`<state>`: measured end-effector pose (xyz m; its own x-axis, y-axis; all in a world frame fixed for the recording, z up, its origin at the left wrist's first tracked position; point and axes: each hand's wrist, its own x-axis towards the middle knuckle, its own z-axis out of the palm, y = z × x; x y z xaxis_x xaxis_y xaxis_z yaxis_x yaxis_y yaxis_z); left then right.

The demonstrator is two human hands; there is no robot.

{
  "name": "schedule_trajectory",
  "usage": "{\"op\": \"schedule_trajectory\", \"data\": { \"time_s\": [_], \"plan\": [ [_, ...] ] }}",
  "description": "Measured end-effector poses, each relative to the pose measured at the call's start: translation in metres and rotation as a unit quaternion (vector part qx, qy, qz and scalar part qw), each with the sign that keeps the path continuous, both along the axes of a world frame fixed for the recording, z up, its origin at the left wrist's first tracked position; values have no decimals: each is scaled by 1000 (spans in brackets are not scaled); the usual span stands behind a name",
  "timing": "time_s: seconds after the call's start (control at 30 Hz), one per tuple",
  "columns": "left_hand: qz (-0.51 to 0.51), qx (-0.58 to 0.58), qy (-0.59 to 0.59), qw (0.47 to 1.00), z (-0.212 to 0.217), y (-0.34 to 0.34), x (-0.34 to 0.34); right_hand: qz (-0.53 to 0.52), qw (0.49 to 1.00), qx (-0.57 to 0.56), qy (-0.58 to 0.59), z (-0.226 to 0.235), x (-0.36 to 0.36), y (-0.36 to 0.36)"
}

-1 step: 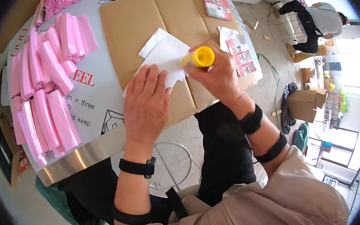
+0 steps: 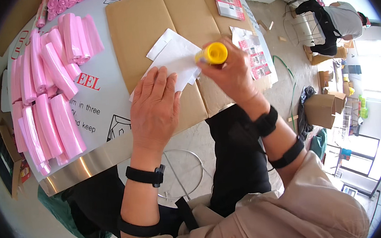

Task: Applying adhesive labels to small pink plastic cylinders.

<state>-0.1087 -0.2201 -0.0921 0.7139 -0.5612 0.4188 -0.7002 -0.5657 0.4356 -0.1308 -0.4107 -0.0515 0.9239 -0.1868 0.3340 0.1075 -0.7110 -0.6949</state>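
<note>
1. The glue stick (image 2: 213, 53), a yellow tube seen end-on, stands near the middle of the table, pressed down on the white paper (image 2: 174, 59)
2. The right hand (image 2: 231, 72) is closed around the glue stick, fingers wrapped about its lower part, the yellow end pointing up at the camera
3. The left hand (image 2: 153, 108) lies open and flat, palm down, fingers spread on the near corner of the white paper at about 8 o'clock from the glue stick
4. The white paper is a few overlapping sheets lying askew on a brown cardboard sheet (image 2: 146, 23), which spreads from the table's near edge toward 12 o'clock
5. At 3 o'clock from the glue stick, just beside the right hand, lies a white label sheet (image 2: 255, 54) with small red and dark printed squares
6. At 12 o'clock, near the far edge of the cardboard, lies a second sheet of labels (image 2: 227, 0), rectangular, red and white
7. At 9 o'clock, well apart, pink rolls (image 2: 52, 95) of plastic are heaped in rows on the table's left part
8. Between the pink rolls and the cardboard, the table top (image 2: 99, 109) shows a pale printed sign with red letters, black lines of text and a black line drawing
9. The table's near edge is a shiny metal rim (image 2: 90, 162)
10. Both wrists wear black bands
11. At 2 o'clock, far off, another person (image 2: 336, 22) sits bent over; brown boxes (image 2: 323, 107) stand on the floor at 4 o'clock
</note>
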Motion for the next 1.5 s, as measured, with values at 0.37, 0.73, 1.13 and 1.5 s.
{"op": "schedule_trajectory", "data": {
  "time_s": [0.37,0.73,1.13,1.5],
  "plan": [
    [-5,8,10,1000,0,1,-4,-38,994,-53,90,11,1,-5],
    [-3,4,10,1000,-4,-2,-1,-35,998,-46,18,11,6,4],
    [-7,4,10,1000,-7,1,-1,-1,978,191,85,-2,35,33],
    [-5,1,15,1000,-5,2,-1,-7,995,94,41,-1,58,24]
  ]
}}
